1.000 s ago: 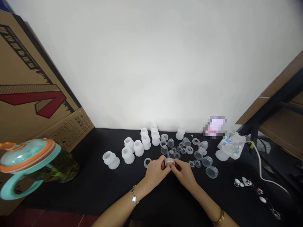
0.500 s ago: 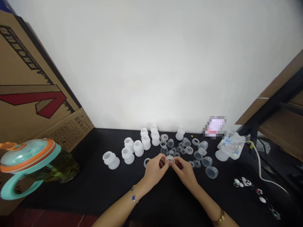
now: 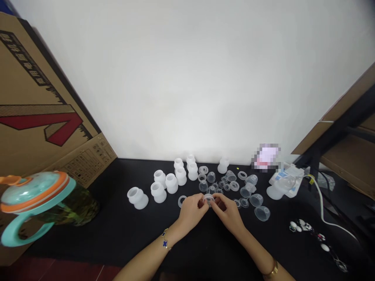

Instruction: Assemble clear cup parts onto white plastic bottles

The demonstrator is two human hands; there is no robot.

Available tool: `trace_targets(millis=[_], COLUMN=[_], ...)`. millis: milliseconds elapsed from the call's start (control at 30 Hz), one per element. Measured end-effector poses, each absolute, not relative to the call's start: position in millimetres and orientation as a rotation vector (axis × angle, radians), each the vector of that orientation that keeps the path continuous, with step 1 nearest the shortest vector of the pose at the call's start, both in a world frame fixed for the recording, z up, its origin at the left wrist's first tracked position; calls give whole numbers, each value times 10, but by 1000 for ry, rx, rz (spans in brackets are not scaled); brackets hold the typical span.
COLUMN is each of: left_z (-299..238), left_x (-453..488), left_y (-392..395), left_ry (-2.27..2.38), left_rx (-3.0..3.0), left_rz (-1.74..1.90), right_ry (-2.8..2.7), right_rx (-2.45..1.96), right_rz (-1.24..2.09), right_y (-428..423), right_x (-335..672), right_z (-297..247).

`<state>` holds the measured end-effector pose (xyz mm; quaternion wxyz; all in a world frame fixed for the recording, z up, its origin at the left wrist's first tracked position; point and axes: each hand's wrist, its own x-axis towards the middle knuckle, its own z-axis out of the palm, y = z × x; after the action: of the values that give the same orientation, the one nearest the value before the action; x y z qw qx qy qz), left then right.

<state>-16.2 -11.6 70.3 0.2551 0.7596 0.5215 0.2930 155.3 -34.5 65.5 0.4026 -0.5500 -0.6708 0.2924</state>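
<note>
Between my left hand [image 3: 191, 210] and my right hand [image 3: 227, 210], a translucent bottle collar ring [image 3: 209, 198] is pinched at both sides by thumbs and fingers. Whether a teat sits inside it is too small to tell. Just beyond my fingers lie clear dome caps [image 3: 211, 177], loose flat rings [image 3: 234, 186] and small clear teats [image 3: 226, 187]. Another ring [image 3: 182, 200] rests beside my left hand. To the left stand several open white baby bottles [image 3: 171, 183], one of them tilted [image 3: 137, 198]. A single white bottle [image 3: 223, 165] is by the wall.
A teal-lidded jug [image 3: 67, 203] stands at the left before a cardboard box [image 3: 38, 97]. On the right are a clear-topped bottle [image 3: 278, 189], a white cable [image 3: 322, 207], a blurred-out pink item [image 3: 266, 157] and a black-and-white trinket strand [image 3: 316, 236]. The black table [image 3: 117, 230] meets a white wall.
The collar ring has dropped slightly toward me and tilted between my fingers. Both hands have shifted only a little; the things on the table stay put.
</note>
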Motion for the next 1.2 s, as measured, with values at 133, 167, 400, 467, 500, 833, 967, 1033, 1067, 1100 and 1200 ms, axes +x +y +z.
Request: trace_targets(millis=[133, 167, 400, 467, 500, 833, 967, 1033, 1067, 1100, 1200], left_z=[712, 718, 796, 804, 803, 749, 755, 750, 746, 742, 732], left_x=[-158, -158, -167, -169, -169, -170, -170, -170, -170, -170, -169], left_y=[-134, -140, -171, -171, -169, -131, -131, -129, -128, -127, -125], left_ry=[1451, 1456, 1403, 1373, 1354, 1266, 1288, 1289, 1288, 1287, 1281], left_rx=[2082, 2084, 1951, 1916, 1905, 1882, 1873, 1871, 1870, 1870, 1866], left_rz=[804, 813, 910, 913, 908, 847, 847, 848, 848, 848, 856], right_ry=[-1697, -1697, -1680, -1657, -1649, -1683, -1705, -1709, -1709, -1708, -1707], right_rx=[-1384, -1382, -1386, -1391, -1390, -1374, -1369, -1372, -1374, -1375, -1371], right_rz=[745, 750, 761, 754, 751, 732, 731, 728, 729, 732, 745], right_y=[-349, -348, -330, -330, -331, -339, -345, -347, -347, -347, -347], right_x=[1565, 1568, 1574, 1574, 1574, 1576, 1576, 1578, 1578, 1579, 1581], right_z=[678, 681, 659, 659, 663, 668, 668, 669, 668, 667, 662])
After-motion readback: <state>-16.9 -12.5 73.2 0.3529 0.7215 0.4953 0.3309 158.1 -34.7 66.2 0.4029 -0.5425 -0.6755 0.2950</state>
